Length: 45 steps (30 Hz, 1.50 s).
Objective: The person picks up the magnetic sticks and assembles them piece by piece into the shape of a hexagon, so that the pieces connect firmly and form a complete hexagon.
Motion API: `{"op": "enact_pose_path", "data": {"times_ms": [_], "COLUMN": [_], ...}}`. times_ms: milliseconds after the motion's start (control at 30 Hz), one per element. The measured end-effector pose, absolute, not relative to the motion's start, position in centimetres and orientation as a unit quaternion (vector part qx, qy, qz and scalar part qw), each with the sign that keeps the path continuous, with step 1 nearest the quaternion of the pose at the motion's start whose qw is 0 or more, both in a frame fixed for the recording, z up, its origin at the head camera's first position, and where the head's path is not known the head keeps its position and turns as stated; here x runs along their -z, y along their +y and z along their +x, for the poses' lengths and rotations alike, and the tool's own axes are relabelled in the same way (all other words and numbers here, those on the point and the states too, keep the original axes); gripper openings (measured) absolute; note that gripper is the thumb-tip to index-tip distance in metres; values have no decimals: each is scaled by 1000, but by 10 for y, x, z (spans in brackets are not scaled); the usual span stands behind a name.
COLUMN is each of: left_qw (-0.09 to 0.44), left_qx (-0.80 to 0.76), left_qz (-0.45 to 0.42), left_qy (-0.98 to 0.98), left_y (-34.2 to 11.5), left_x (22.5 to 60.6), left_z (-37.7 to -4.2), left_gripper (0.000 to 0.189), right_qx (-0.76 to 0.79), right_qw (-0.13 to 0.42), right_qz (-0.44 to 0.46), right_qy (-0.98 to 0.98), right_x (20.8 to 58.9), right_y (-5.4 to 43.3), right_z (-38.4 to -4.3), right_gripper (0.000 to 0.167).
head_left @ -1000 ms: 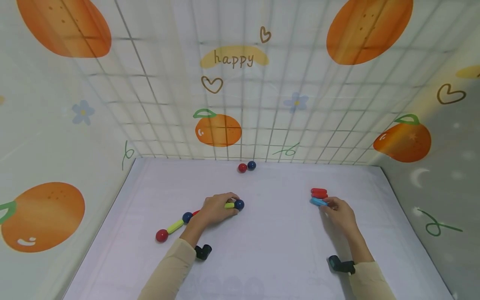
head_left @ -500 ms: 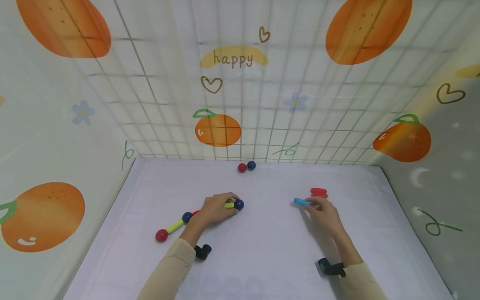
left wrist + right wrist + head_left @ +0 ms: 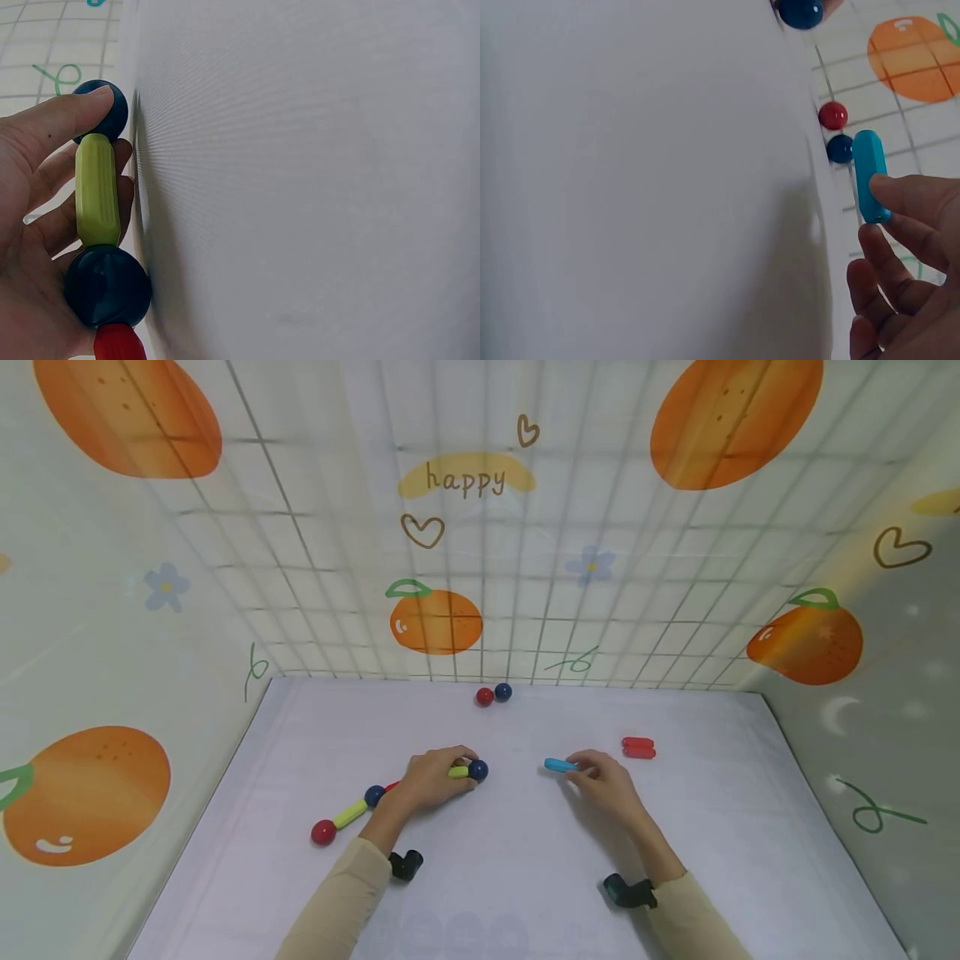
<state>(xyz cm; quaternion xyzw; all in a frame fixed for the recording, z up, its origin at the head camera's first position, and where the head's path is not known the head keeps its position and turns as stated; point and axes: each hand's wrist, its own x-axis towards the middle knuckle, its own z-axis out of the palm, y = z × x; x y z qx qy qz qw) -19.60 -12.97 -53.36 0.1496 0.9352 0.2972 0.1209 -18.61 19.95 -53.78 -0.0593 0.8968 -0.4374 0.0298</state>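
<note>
A chain of rods and balls lies slantwise at the left of the table: a red ball (image 3: 324, 832), a yellow-green rod (image 3: 350, 814), a blue ball (image 3: 375, 796), a red rod (image 3: 120, 343), another blue ball (image 3: 108, 286), a second yellow-green rod (image 3: 97, 191) and a blue end ball (image 3: 477, 770). My left hand (image 3: 435, 778) grips the chain's right end, its thumb on the end ball; in the head view it hides part of the chain. Between thumb and forefinger my right hand (image 3: 606, 783) pinches a light blue rod (image 3: 868, 176), which points left toward the end ball, apart from it.
Two red rods (image 3: 638, 748) lie side by side at the right. Near the table's back edge sit a loose red ball (image 3: 485, 697) and a loose blue ball (image 3: 503, 692). A patterned cloth wall (image 3: 517, 610) rises behind the white table (image 3: 525, 868).
My right hand has carried the light blue rod leftward, away from the two red rods and closer to the chain. My left hand and the chain have stayed in place.
</note>
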Motion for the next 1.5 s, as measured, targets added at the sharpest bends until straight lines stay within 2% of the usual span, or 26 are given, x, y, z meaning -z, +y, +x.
{"op": "enact_pose_path", "data": {"times_ms": [633,933,1233,1500], "left_qw": [119,117,116,101], "left_qx": [-298,-298,-289,-232], "left_qz": [145,143,145,155], "left_qy": [936,937,939,955], "left_y": [-130,-132,-132,-126], "left_x": [535,538,538,528], "left_z": [-196,-199,-198,-197], "left_gripper": [41,40,39,51], "right_qx": [453,441,431,446], "right_qw": [66,60,52,52], "right_qz": [-90,-137,-142,-164], "right_qy": [884,885,889,878], "right_x": [548,550,551,552], "right_y": [138,122,114,105], "right_z": [-193,-197,-198,-200], "right_gripper": [19,18,18,19]}}
